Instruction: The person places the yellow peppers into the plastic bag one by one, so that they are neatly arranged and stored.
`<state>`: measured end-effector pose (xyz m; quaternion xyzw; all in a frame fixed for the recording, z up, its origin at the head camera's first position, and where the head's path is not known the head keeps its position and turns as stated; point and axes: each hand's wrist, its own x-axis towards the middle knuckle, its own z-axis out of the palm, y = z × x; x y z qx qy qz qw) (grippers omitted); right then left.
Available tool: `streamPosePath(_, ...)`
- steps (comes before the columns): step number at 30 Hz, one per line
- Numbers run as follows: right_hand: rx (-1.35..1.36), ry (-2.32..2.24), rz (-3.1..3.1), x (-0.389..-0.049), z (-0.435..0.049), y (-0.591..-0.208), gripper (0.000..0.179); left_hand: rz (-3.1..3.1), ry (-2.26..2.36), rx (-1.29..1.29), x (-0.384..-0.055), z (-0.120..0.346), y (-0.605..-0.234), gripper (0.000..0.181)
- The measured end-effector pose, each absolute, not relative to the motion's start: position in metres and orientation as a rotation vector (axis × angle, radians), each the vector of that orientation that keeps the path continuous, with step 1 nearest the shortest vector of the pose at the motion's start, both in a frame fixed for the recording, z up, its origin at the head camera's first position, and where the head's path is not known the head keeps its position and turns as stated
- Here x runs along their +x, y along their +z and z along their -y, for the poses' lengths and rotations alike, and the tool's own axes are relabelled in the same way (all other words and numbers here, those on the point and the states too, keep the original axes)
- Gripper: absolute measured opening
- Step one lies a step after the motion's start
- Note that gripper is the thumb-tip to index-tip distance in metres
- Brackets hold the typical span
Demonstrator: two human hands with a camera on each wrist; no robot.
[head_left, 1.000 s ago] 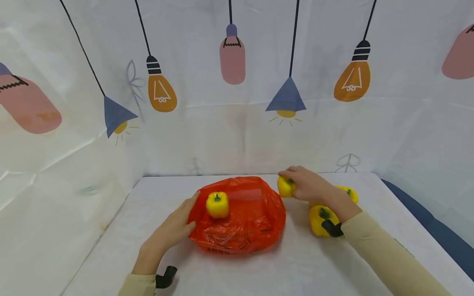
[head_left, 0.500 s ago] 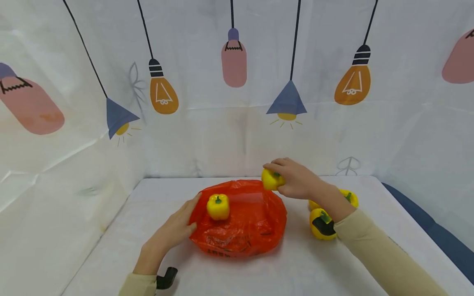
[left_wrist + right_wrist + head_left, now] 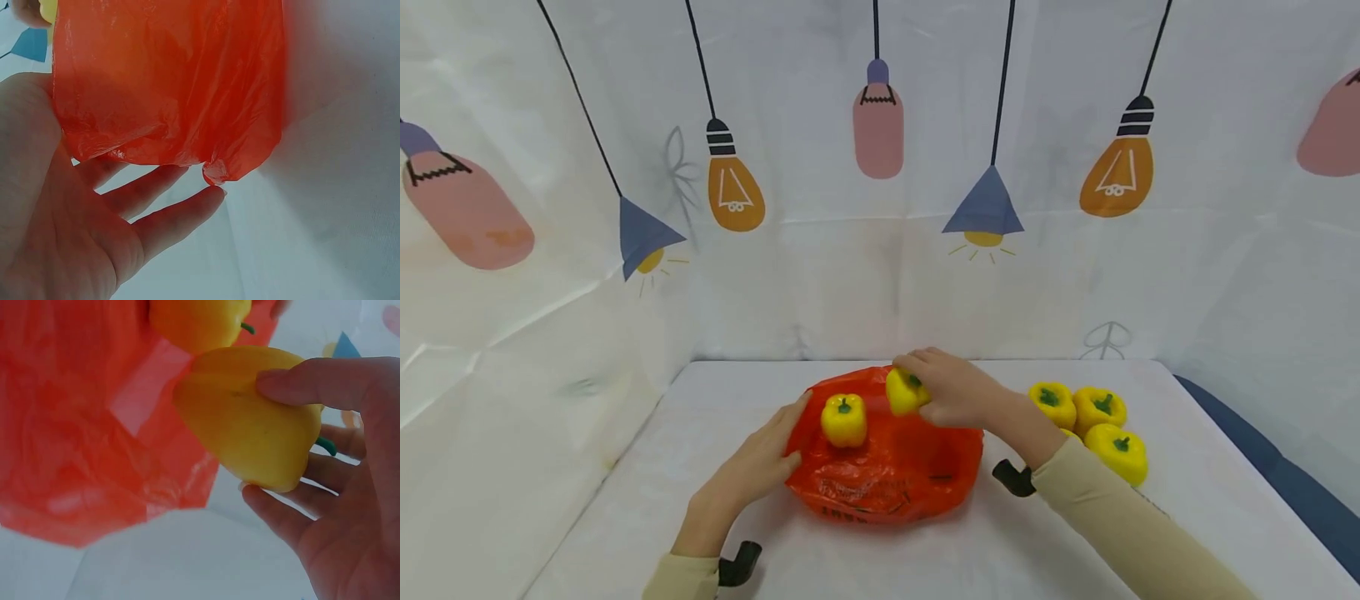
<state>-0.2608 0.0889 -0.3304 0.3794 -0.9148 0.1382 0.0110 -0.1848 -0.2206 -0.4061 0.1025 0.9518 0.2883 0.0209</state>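
Note:
My right hand [image 3: 958,390] grips a yellow bell pepper [image 3: 899,393] over the far right part of a red plastic bag [image 3: 887,479]. The right wrist view shows the thumb pressed on one side of this pepper [image 3: 250,419] and the fingers bent round the other, its green stem toward the palm. A second yellow bell pepper [image 3: 844,422] sits on the left part of the bag, stem up. At the bag's left edge rests my left hand [image 3: 754,467]. In the left wrist view, its extended fingers [image 3: 178,219] lie along the side of the red plastic.
Several more yellow bell peppers [image 3: 1103,410] stand in a cluster on the right of the white table [image 3: 880,567], one partly hidden by the right forearm. A white cloth wall [image 3: 820,275] printed with lamps rises behind the table. Dark blue fabric [image 3: 1247,442] lies past the right edge.
My right hand has carried its bell pepper leftward from beside the bag to above it, uncovering the cluster on the right. The left hand stays at the bag's edge.

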Motion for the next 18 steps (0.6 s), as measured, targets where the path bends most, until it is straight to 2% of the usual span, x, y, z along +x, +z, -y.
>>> streamPosePath(18,1.137,0.367,2.953,-0.269,-0.054,-0.383,0.063,-2.928,0.906,0.285,-0.184,0.223,-0.406,0.082)
